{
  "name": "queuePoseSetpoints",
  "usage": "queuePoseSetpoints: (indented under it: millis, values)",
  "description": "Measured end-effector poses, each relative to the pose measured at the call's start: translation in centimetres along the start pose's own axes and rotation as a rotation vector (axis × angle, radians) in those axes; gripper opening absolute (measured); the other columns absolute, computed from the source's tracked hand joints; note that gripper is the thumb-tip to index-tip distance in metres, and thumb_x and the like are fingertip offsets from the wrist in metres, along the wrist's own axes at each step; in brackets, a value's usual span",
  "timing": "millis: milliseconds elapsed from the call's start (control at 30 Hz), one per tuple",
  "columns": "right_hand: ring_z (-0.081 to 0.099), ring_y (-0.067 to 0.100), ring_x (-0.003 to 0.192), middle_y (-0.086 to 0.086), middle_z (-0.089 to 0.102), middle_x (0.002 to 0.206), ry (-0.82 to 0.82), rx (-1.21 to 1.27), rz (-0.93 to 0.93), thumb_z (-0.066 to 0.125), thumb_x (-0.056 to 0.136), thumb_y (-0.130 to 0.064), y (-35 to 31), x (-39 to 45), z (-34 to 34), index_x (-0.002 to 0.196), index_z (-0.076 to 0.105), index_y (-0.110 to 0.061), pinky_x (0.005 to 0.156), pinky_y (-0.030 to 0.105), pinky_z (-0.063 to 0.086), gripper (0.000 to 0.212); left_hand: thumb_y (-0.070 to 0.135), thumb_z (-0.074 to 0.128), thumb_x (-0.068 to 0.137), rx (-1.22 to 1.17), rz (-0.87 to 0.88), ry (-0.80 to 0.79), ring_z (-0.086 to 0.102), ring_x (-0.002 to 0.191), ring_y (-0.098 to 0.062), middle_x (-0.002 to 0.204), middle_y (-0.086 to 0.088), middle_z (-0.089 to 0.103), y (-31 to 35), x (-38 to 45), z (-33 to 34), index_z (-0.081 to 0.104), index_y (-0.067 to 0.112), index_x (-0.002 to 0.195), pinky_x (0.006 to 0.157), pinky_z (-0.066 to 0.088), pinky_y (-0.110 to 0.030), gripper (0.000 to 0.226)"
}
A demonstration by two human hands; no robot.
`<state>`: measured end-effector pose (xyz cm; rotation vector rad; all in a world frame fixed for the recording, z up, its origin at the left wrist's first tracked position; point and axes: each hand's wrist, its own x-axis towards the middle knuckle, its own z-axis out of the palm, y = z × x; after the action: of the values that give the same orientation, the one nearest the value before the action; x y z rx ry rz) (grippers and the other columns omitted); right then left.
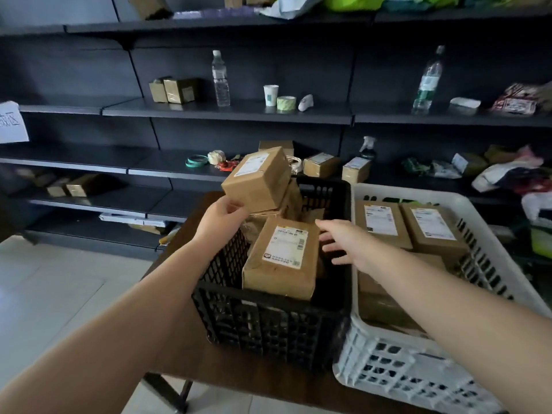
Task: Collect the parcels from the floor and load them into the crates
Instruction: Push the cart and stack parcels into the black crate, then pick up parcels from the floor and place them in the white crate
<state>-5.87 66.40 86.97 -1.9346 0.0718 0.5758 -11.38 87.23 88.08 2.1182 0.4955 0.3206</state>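
Parcels fill my black crate [268,321]; my left hand [221,218] grips a small box [257,179] over its far-left corner to seat it, while my right hand [343,243] hovers open, holding nothing, ready to steady the labelled parcel [282,258].

**Dim storeroom, dark shelving**

We face a long run of dark metal shelves [227,110] set against a dark wall [74,67]. Bottles [221,79], a paper cup [270,95], a tape roll [286,103] and assorted bags [507,171] sit on them. We see a pale tiled floor [53,288] at lower left, brighter than the shelving. A brown table [191,333] stands before us. A white paper sign [12,122] hangs at far left.
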Motion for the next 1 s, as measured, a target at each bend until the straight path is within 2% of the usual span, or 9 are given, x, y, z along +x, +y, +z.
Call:
queuePoseSetpoints:
  millis: [67, 167, 233, 400, 533, 633, 800, 1000]
  values:
    - [0.053, 0.018, 0.107, 0.002, 0.055, 0.122, 0.036, -0.072, -0.088, 0.049, 0.096, -0.036, 1.4, -1.7, -3.8, 0.113, 0.052, -0.022, 0.094, 0.039, 0.044, 0.022, 0.028, 0.058, 0.088, 0.059, 0.067, -0.086, 0.055, 0.098, -0.014, 0.105, 0.004, 0.058, 2.9, -2.3, 3.4, 0.059, 0.018, 0.114, 0.075, 0.041, -0.024, 0.028]
    - [0.052, 0.016, 0.108, -0.002, 0.053, 0.118, 0.136, -0.296, -0.256, 0.052, 0.094, -0.034, 4.8, -4.5, -11.1, 0.126, 0.052, -0.020, 0.088, 0.029, 0.042, 0.035, 0.029, 0.058, 0.087, 0.236, 0.207, -0.217, 0.057, 0.098, -0.017, 0.109, 0.003, 0.060, 7.6, -6.0, 10.4, 0.058, 0.022, 0.114, 0.085, 0.048, -0.032, 0.029]
    - [0.052, 0.012, 0.104, -0.004, 0.057, 0.118, 0.240, -0.461, -0.315, 0.055, 0.092, -0.036, 7.8, -6.7, -16.6, 0.126, 0.054, -0.021, 0.085, 0.027, 0.043, 0.037, 0.031, 0.057, 0.087, 0.342, 0.312, -0.279, 0.057, 0.099, -0.016, 0.108, 0.005, 0.058, 11.1, -8.8, 15.7, 0.057, 0.025, 0.115, 0.087, 0.051, -0.035, 0.029]
    - [0.056, 0.019, 0.108, -0.002, 0.056, 0.121, 0.393, -0.890, -0.265, 0.053, 0.091, -0.040, 16.2, -12.1, -29.6, 0.123, 0.054, -0.023, 0.086, 0.038, 0.050, 0.036, 0.035, 0.053, 0.089, 0.532, 0.663, -0.394, 0.056, 0.107, -0.019, 0.118, 0.002, 0.060, 19.4, -15.9, 29.7, 0.055, 0.025, 0.118, 0.089, 0.049, -0.035, 0.031]
    - [0.052, 0.022, 0.110, 0.000, 0.057, 0.118, 0.470, -1.033, -0.167, 0.053, 0.091, -0.039, 22.6, -14.9, -38.1, 0.120, 0.055, -0.020, 0.083, 0.035, 0.048, 0.035, 0.035, 0.045, 0.092, 0.764, 0.951, -0.442, 0.051, 0.111, -0.024, 0.120, -0.002, 0.056, 23.9, -20.7, 39.5, 0.051, 0.021, 0.124, 0.091, 0.042, -0.037, 0.035]
    - [0.053, 0.022, 0.105, 0.001, 0.058, 0.111, 0.513, -1.070, -0.097, 0.052, 0.090, -0.037, 26.5, -15.7, -43.0, 0.110, 0.057, -0.019, 0.073, 0.030, 0.041, 0.027, 0.036, 0.045, 0.093, 0.814, 1.003, -0.492, 0.050, 0.113, -0.025, 0.121, -0.002, 0.056, 26.6, -22.5, 45.2, 0.050, 0.020, 0.123, 0.092, 0.039, -0.037, 0.034]
    - [0.053, 0.023, 0.108, 0.002, 0.059, 0.115, 0.548, -1.058, -0.048, 0.052, 0.089, -0.035, 30.9, -13.9, -49.8, 0.114, 0.057, -0.019, 0.081, 0.034, 0.047, 0.030, 0.035, 0.044, 0.094, 0.813, 1.028, -0.529, 0.051, 0.111, -0.025, 0.120, -0.002, 0.056, 29.7, -22.5, 53.5, 0.051, 0.019, 0.121, 0.088, 0.039, -0.035, 0.032]
    - [0.052, 0.023, 0.109, 0.000, 0.056, 0.117, 0.524, -1.064, -0.001, 0.053, 0.090, -0.042, 33.8, -8.0, -58.9, 0.117, 0.055, -0.021, 0.079, 0.032, 0.043, 0.035, 0.034, 0.043, 0.094, 0.866, 0.932, -0.587, 0.050, 0.113, -0.025, 0.123, -0.002, 0.055, 31.7, -19.0, 64.5, 0.050, 0.019, 0.123, 0.091, 0.040, -0.036, 0.034]
